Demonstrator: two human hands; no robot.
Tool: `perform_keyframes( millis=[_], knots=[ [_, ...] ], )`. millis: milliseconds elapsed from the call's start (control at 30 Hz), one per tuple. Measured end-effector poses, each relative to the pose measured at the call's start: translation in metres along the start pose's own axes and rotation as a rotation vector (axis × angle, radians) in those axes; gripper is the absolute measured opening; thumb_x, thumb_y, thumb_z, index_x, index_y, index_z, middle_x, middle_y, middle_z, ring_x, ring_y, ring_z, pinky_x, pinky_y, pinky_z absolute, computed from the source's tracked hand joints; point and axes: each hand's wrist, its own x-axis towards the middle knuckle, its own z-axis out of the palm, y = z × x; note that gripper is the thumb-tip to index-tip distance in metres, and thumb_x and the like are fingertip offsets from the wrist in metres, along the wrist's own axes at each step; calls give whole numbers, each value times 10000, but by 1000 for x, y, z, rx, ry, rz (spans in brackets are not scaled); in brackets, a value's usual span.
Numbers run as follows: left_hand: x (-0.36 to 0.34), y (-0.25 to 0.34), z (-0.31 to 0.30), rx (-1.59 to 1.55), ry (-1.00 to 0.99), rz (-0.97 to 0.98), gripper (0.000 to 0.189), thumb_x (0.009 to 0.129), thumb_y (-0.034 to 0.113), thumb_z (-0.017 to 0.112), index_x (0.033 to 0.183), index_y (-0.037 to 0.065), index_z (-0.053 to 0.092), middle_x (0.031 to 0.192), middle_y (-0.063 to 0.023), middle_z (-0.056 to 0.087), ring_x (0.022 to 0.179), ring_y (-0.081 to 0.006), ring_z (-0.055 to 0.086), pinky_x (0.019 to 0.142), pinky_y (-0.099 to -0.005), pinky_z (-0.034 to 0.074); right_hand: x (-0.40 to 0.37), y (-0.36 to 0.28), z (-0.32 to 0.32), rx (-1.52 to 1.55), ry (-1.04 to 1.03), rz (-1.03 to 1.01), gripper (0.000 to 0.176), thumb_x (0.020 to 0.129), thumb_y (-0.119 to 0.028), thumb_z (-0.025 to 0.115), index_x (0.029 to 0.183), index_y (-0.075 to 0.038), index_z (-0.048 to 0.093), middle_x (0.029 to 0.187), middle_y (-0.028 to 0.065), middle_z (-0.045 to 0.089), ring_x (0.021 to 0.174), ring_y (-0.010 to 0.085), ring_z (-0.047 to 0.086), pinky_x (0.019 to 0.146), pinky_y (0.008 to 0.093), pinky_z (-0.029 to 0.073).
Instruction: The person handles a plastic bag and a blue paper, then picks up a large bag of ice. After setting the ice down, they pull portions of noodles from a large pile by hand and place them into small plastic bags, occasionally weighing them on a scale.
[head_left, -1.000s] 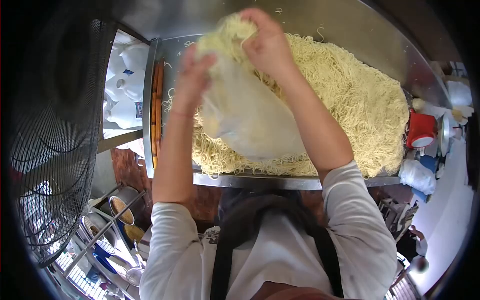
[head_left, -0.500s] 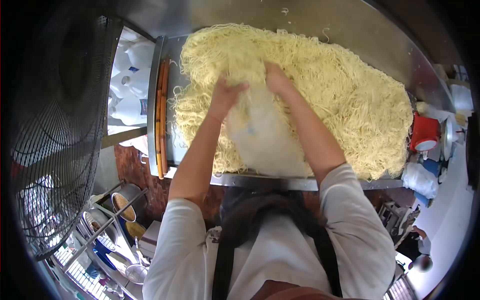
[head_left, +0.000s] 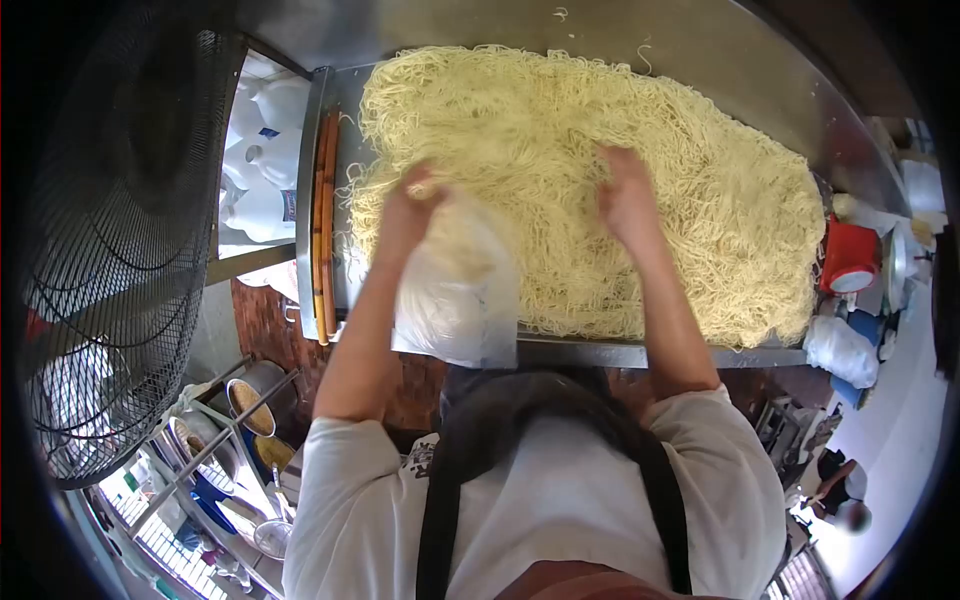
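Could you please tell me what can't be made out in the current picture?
Head view throughout:
Whether the right hand holds anything: motion blur.
The bag's full contents: cloudy plastic.
Tray floor: covered by noodles.
Jug labels: too small.
Fan's left rim: dark lens edge.

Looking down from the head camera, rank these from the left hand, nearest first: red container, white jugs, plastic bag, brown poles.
From the left hand:
1. Plastic bag: at the hand.
2. Brown poles: left, along the tray's end.
3. White jugs: farther left, beyond the tray.
4. Red container: far right, past the noodles.
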Motion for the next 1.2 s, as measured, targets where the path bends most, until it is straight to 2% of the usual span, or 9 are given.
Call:
perform_keyframes(
  millis=[100, 233, 400, 500, 667, 733, 933, 1100, 1200],
  knots=[
    [4, -15, 78, -464, -169, -139, 340, 883, 136, 724, 1175, 49, 573, 988, -34, 648, 761, -121, 599, 632, -253, 483, 3, -7, 65, 168, -31, -225, 625, 802, 70, 590, 1402, -74, 497, 1347, 235, 511, 1248, 393, 481, 1071, 422, 421],
    [-23, 120, 4, -774, -417, -263, 213, 908, 121, 666, 1085, 53, 568, 901, 15, 590, 733, -55, 523, 591, -206, 409, 13, -38, 68, 359, -34, -194, 544, 798, 29, 627, 1328, -81, 569, 1232, 217, 604, 1119, 374, 581, 968, 395, 490],
    [-51, 165, -61, -859, -229, 197, 140, 921, 62, 642, 1055, 41, 606, 884, 28, 623, 691, -18, 530, 510, -167, 367, 35, -45, 64, 655, 1, -243, 440, 779, -71, 727, 1208, -61, 628, 1017, 170, 694, 922, 324, 677, 819, 348, 536],
    [-40, 137, -77, -472, -83, -102, 182, 924, 75, 649, 1086, 9, 599, 896, -6, 628, 669, -38, 539, 543, -175, 414, 29, -110, -20, 555, 167, -447, 415, 757, -126, 778, 1145, -63, 646, 964, 157, 707, 914, 297, 694, 793, 347, 546],
    [-46, 141, -47, -154, -145, -30, 258, 897, 54, 649, 1152, 22, 623, 928, -61, 689, 763, -94, 630, 661, -254, 514, 13, -190, -98, 681, 187, -764, 521, 770, -18, 768, 1263, -67, 608, 1167, 78, 678, 1059, 170, 653, 929, 277, 504],
    [-36, 158, -43, -74, -28, 470, 217, 891, 37, 636, 1107, 18, 643, 866, -41, 678, 698, -87, 609, 613, -244, 495, 16, -171, -73, 678, 149, -624, 564, 772, -10, 760, 1303, -71, 580, 1196, 92, 664, 1077, 173, 648, 929, 275, 504],
    [-61, 199, -94, -748, -138, -26, 177, 936, 231, 683, 957, 55, 675, 709, 10, 619, 473, -34, 447, 423, -182, 316, 17, 37, 71, 341, 157, -28, 558, 763, 19, 661, 1302, -109, 588, 1107, 179, 680, 965, 362, 660, 825, 360, 543],
    [-55, 171, -114, -311, -15, 107, 368, 885, 232, 736, 1143, -18, 655, 836, -95, 677, 684, -152, 613, 629, -248, 485, -3, -14, 25, 352, -24, 40, 512, 767, 68, 605, 1256, -84, 628, 1069, 172, 679, 976, 375, 646, 876, 382, 528],
    [-29, 124, -95, 254, 30, 25, 513, 846, 232, 765, 1262, -26, 609, 1109, -199, 698, 1039, -293, 667, 900, -349, 510, 2, -80, -43, 679, 55, -416, 540, 791, 93, 569, 1300, -84, 597, 1137, 150, 656, 1011, 346, 637, 925, 388, 514]
  ],
)
